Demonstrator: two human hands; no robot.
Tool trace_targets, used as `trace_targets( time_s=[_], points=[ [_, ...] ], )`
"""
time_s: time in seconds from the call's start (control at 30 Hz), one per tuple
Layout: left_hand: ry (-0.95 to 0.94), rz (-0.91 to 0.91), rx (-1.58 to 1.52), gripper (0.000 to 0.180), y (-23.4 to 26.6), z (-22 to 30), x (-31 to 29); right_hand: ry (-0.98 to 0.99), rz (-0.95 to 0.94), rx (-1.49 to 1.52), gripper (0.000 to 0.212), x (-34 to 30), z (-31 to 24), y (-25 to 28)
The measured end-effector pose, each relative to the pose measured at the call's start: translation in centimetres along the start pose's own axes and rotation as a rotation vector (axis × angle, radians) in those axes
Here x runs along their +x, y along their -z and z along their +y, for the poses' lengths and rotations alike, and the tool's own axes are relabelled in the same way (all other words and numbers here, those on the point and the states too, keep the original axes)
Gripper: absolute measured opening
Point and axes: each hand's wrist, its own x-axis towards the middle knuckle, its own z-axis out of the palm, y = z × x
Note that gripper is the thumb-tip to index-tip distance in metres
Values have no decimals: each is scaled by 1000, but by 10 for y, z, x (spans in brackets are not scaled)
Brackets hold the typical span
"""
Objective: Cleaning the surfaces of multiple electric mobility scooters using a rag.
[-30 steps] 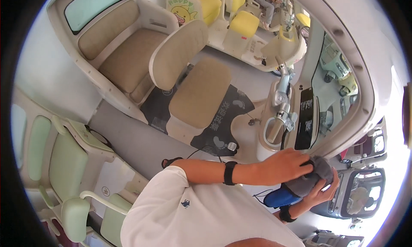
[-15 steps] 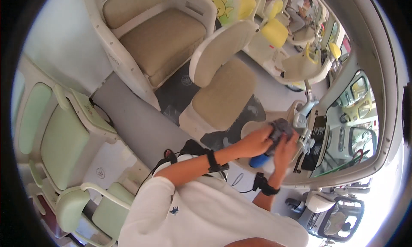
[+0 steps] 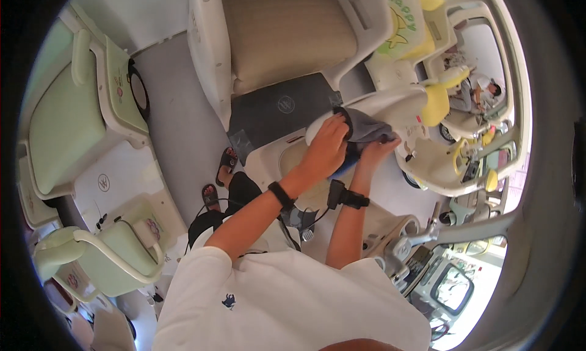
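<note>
A dark grey cloth (image 3: 369, 130) is stretched between my two hands above the front seat (image 3: 298, 168), beside its backrest. At its left end, my left hand (image 3: 329, 146) is closed on the dark bunched edge. My right hand (image 3: 378, 152) pinches the other end of the cloth. Just below the cloth shows a patch of something blue (image 3: 346, 163), whose kind I cannot make out. Both wrists wear black straps. The cloth and my hands partly hide the front seat's cushion and backrest.
A brown-cushioned rear bench (image 3: 290, 36) stands behind a dark floor mat (image 3: 284, 104). Green-seated vehicles (image 3: 64, 119) are at the left, a yellow-seated one (image 3: 436, 104) at the upper right. Handlebars (image 3: 406, 247) lie at lower right. Another person (image 3: 485, 91) sits far off.
My hands have moved left, from beside the handlebars and windshield to over the front seat. The cloth, bunched before, is now spread wider between them. My view has turned.
</note>
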Motion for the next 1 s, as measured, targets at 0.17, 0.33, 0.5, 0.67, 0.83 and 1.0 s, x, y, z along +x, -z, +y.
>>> trace_targets(
  time_s=[0.17,0.33,0.5,0.67,0.83,1.0],
  points=[
    [180,-248,-4,39,-17,-13,40,46,-97,-39,37,26,0,3],
    [252,-325,12,50,-41,-14,72,283,-189,-117,55,76,25,18],
    [312,-787,22,56,-35,-27,123,197,-140,-109,62,110,35,1],
    [171,-1055,194,64,-51,-45,142,154,-102,-52,50,117,24,-8],
    [228,-1092,165,67,-41,-28,151,74,-61,-121,47,116,9,-2],
    [172,-1158,357,68,-35,-26,154,52,9,-114,42,104,10,-8]
  ],
)
